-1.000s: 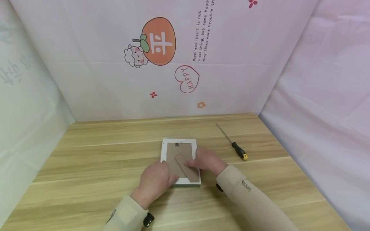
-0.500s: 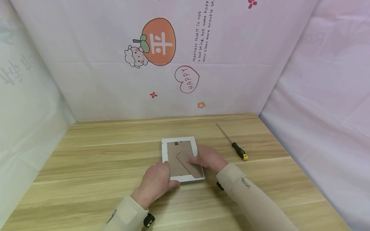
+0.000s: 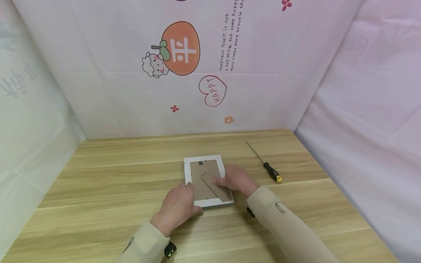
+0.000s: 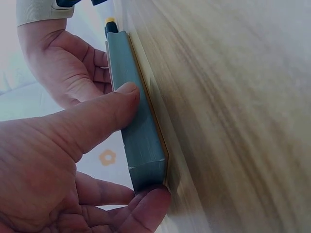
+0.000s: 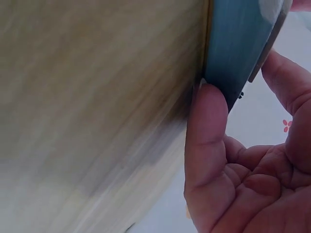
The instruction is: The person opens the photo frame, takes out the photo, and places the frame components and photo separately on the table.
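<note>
A picture frame [image 3: 208, 202] lies back side up, its white border around a brown backing board [image 3: 200, 182]. A brown stand leg [image 3: 222, 193] slants across the board to the near right corner. My left hand [image 3: 179, 204] grips the near left corner. In the left wrist view its thumb presses the blue-grey edge [image 4: 145, 141] and its fingers curl at the corner. My right hand [image 3: 238, 180] holds the right side, thumb over the stand leg. In the right wrist view, one finger [image 5: 209, 126] sits at the bottom of the frame's edge, close to the tabletop.
A screwdriver [image 3: 272, 171] with a black and yellow handle lies right of the frame, its shaft pointing away. The wood-grain table [image 3: 115, 175] is enclosed at the back by a printed cloth [image 3: 131, 102] and by pale cloths at both sides.
The frame has turned slightly, its near end swinging right and a little away from me. Both hands have stayed on it, and the screwdriver has not moved.
</note>
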Action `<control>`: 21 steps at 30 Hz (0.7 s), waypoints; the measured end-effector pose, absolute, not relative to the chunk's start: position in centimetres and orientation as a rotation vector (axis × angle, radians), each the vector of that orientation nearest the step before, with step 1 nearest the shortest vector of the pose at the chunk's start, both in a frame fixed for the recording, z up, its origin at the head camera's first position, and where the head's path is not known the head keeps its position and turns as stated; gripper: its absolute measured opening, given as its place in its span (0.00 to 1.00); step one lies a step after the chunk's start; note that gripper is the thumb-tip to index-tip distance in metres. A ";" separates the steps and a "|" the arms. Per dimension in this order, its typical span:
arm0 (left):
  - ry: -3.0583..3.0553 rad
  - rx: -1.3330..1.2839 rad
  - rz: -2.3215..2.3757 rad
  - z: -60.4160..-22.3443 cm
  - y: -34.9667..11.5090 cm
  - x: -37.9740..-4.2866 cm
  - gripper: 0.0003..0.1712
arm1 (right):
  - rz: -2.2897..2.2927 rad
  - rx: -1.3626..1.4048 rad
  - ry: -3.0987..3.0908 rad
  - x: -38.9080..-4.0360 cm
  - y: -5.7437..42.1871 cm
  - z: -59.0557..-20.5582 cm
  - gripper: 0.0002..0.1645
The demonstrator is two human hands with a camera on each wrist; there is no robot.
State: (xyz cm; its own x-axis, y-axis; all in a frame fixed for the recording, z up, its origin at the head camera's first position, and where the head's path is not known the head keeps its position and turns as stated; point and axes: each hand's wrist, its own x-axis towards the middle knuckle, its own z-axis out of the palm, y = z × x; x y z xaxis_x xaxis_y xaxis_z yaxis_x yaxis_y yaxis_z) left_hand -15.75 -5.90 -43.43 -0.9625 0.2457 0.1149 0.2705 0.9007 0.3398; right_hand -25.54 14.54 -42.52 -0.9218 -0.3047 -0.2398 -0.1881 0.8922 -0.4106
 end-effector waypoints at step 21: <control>-3.002 -0.433 -0.513 -43.7 -6.0 -15.9 0.37 | -0.901 -0.392 2.668 -24.7 14.9 -42.8 0.22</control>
State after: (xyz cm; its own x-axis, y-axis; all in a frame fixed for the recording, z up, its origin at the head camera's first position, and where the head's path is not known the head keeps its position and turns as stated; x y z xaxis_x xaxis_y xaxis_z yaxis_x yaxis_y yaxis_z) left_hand -15.92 -6.00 -43.68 -0.9582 0.2637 0.1108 0.2855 0.9048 0.3159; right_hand -24.66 14.93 -42.82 -0.9186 -0.3461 -0.1907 -0.1596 0.7665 -0.6221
